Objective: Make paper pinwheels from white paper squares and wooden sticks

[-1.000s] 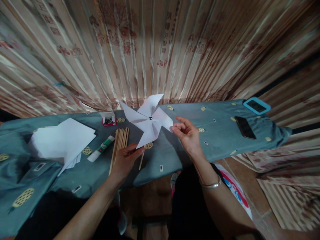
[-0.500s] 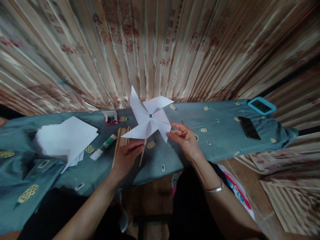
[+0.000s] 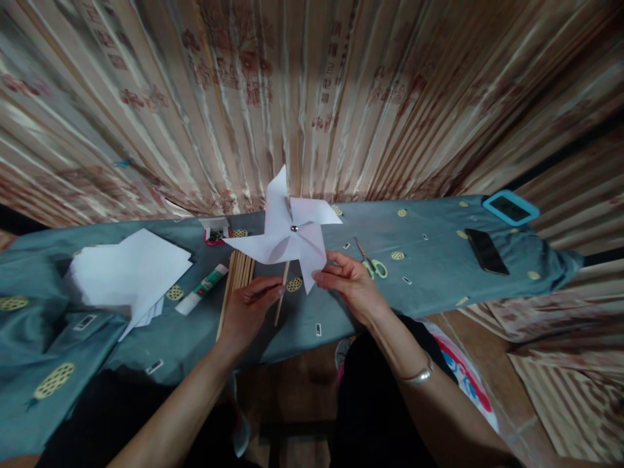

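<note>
A white paper pinwheel (image 3: 277, 224) with a silver pin at its centre is held up over the table. Its thin wooden stick (image 3: 279, 309) is pinched between the thumb and fingers of my left hand (image 3: 251, 309). My right hand (image 3: 353, 283) has its thumb and fingers closed on the lower right blade of the pinwheel. Just left of my left hand lies a bundle of wooden sticks (image 3: 238, 270). Scissors (image 3: 373, 265) with light green handles rest beyond my right hand.
On the blue-grey tablecloth (image 3: 429, 279) are stacked white paper sheets (image 3: 131, 263), a glue stick (image 3: 202, 289) and an open small box of pins (image 3: 217, 234) on the left. A black phone (image 3: 486, 250) and a blue-framed digital device (image 3: 510, 207) lie at the right. A patterned curtain (image 3: 302, 97) hangs behind.
The pinwheel's blades have turned clockwise by a small angle. My right hand has shifted a little left and down with a blade, uncovering the scissors. My left hand stays on the stick.
</note>
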`<state>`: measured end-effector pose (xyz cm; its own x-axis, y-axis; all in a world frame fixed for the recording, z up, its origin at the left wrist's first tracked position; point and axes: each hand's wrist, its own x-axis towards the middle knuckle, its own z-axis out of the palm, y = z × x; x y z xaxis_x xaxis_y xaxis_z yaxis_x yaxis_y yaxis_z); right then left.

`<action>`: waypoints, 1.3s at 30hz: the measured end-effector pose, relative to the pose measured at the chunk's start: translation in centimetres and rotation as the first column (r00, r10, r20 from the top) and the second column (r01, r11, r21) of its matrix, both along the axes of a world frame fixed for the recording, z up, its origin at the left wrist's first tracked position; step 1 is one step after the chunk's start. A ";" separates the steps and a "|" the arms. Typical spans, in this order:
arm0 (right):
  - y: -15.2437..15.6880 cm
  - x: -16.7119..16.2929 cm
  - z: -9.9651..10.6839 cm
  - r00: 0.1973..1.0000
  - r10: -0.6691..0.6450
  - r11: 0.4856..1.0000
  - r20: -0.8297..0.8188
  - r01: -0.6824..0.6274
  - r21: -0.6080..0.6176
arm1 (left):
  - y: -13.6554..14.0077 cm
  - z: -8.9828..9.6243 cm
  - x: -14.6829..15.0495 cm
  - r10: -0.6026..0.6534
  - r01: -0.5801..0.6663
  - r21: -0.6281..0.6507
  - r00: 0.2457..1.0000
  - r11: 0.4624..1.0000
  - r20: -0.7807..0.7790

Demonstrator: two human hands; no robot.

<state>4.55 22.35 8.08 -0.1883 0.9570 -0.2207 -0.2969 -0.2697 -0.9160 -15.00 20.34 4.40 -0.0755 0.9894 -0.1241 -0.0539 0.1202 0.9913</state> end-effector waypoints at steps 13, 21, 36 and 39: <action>-0.5 0.0 -0.5 0.961 0.268 0.963 0.063 -0.268 -0.016 | 0.2 -0.5 -0.4 -0.055 0.055 0.016 0.998 0.998 -0.042; 2.4 4.9 -0.7 0.854 -0.443 0.854 0.273 0.308 0.420 | 0.1 -0.5 -0.4 -0.059 0.060 0.001 0.995 0.998 -0.075; 3.4 4.2 -1.2 0.892 -0.395 0.885 0.220 0.306 0.351 | -0.3 0.0 -0.4 -0.209 0.208 -0.026 0.975 0.978 -0.079; 3.0 3.8 -0.7 0.909 -0.365 0.907 0.199 0.299 0.296 | -0.3 -0.3 -0.5 -0.200 0.199 -0.026 0.978 0.980 -0.061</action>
